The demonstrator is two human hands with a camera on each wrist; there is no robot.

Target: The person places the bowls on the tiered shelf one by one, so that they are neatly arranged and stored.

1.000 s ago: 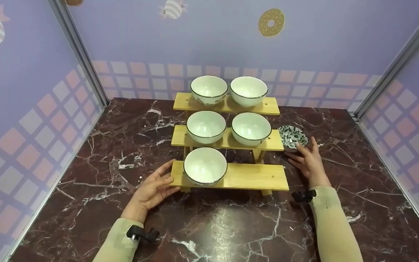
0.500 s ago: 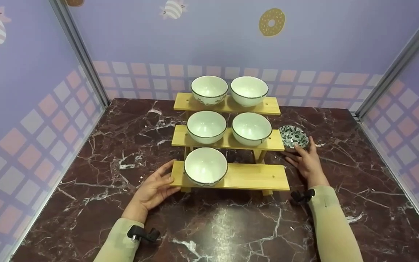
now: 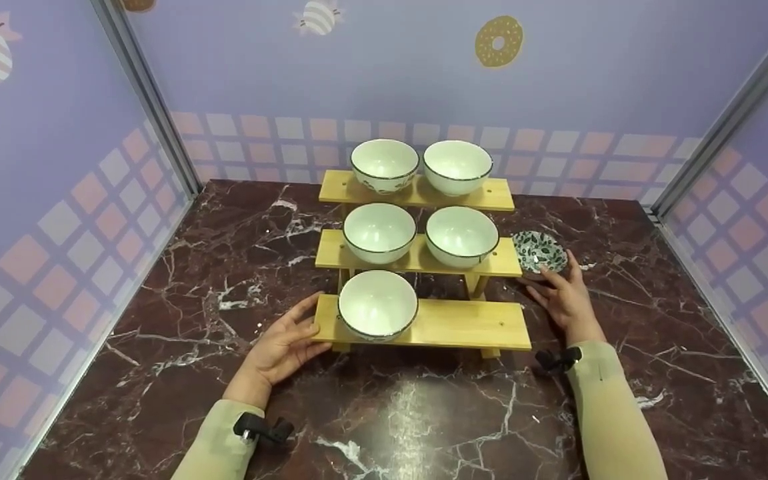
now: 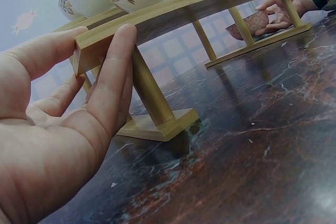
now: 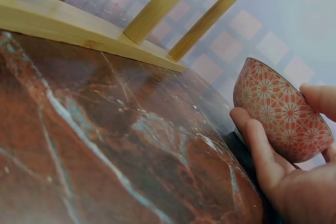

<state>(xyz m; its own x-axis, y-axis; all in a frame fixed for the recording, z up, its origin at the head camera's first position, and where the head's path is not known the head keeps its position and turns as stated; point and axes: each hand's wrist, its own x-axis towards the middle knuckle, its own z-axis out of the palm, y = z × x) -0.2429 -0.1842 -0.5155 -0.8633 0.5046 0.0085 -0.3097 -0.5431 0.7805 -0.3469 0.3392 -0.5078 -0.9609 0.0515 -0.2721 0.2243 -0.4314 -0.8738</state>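
Observation:
My left hand (image 3: 285, 348) grips the left end of the lowest board of a three-tier wooden display stand (image 3: 467, 321). In the left wrist view, fingers and thumb pinch the board's corner. At the stand's right side, my right hand (image 3: 567, 303) holds a small bowl (image 3: 536, 250) with green leaves inside. Its outside (image 5: 278, 114) is red with a pale flower pattern, as the right wrist view shows. Fingers cup the bowl from below and the thumb lies at its rim; it is tilted. A white bowl (image 3: 377, 303) stands on the lowest tier's left half.
Two white dark-rimmed bowls stand on the middle tier, a left one (image 3: 379, 232) and a right one (image 3: 461, 235). The top tier bears another pair, left (image 3: 384, 163) and right (image 3: 457, 165). Purple walls (image 3: 384, 73) enclose the dark marble table (image 3: 177, 333).
The right hand and its small bowl have shifted only slightly. Left hand, stand and white bowls stay as they were.

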